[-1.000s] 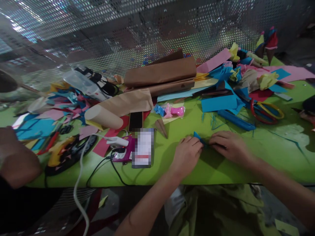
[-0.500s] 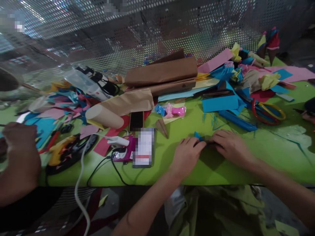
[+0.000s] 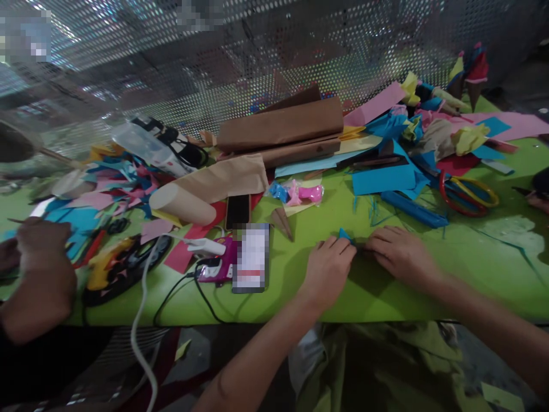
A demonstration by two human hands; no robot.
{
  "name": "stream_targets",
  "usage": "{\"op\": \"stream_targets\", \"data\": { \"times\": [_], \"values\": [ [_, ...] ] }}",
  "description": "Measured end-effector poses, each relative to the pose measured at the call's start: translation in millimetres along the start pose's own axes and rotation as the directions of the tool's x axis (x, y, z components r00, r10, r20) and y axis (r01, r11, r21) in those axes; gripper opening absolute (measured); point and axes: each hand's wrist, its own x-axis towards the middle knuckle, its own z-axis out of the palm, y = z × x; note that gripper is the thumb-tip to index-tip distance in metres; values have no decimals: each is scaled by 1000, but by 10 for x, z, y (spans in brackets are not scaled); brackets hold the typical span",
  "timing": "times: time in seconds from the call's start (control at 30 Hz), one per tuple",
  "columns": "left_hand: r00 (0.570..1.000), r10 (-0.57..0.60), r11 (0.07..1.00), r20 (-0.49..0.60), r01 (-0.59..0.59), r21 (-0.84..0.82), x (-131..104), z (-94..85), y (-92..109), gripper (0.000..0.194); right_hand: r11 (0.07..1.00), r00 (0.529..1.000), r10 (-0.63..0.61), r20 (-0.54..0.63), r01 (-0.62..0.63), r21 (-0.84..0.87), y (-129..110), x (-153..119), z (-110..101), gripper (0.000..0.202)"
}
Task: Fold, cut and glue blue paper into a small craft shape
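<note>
My left hand is closed around a small blue paper piece, whose pointed tip sticks up above the fingers. My right hand is beside it, fingers pinched together. A narrow dark piece runs from the left fingers to the right fingertips. It may be joined to the blue paper, but the fingers hide most of it. Both hands rest low over the green table. A small brown paper cone lies to the left, beyond my left hand.
A phone leans on a purple power strip with cables. Scissors, a blue cutter and blue paper lie to the right. Brown paper rolls lie behind. At left is another person's hand.
My left fingers have shifted slightly, showing a little more of the blue paper. My right hand has barely moved. The other person's hand at left has moved slightly right.
</note>
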Motion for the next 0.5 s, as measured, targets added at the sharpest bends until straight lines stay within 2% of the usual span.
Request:
{"op": "stream_targets", "data": {
  "times": [0.27,0.5],
  "values": [
    [999,-29,1000,-18,29,-5,-18,28,-6,21,986,996,-69,48,75,-149,-30,-12,-17,21],
    [999,11,993,-39,-7,114,-56,57,-18,25,965,989,-142,38,147,-216,-35,6,6,22]
  ]
}}
